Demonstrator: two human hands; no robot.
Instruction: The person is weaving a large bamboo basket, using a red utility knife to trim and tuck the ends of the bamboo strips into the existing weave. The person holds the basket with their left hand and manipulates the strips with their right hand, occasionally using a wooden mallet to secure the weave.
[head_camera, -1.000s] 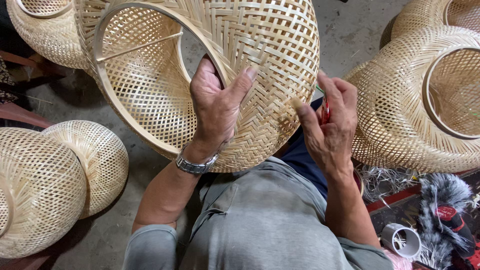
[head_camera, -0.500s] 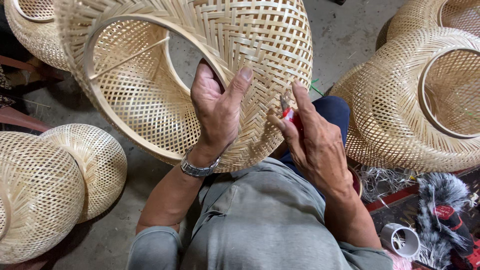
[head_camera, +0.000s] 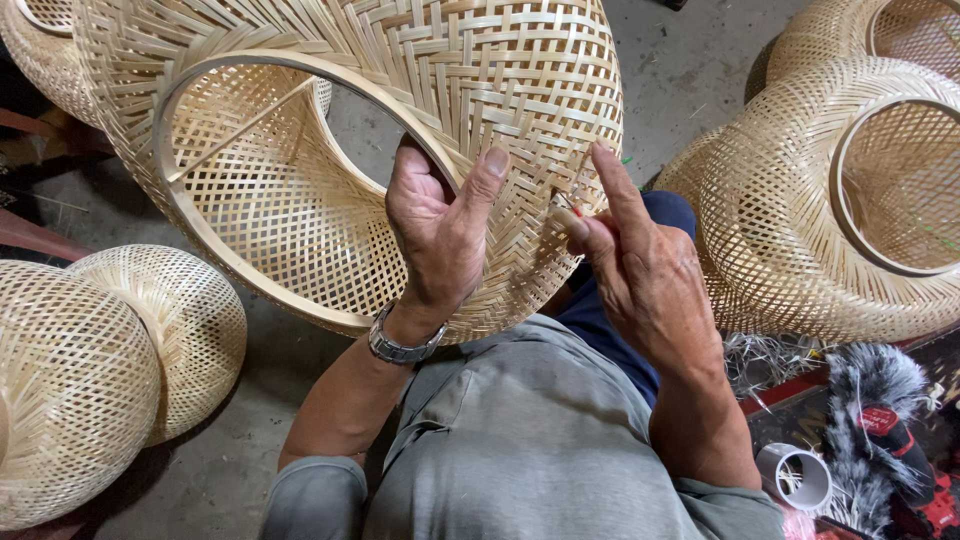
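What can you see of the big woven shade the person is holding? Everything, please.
The woven shade is pale, bamboo-like strip, bulbous, tilted so its round opening faces the camera. A smooth hoop rim edges the opening; a thin bar crosses inside. The outer wall is tight plaiting, the inner an open lattice. The left hand grips the rim, fingers inside and thumb on the outside weave. The right hand touches the lower right edge, with something small and red at its fingers. It is held above the person's lap.

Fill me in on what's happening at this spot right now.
A person seated on the floor works on a large woven bamboo shade. The left hand grips its rim, thumb on the outside. The right hand presses a small red-handled tool against the weave. More woven shades stand around.
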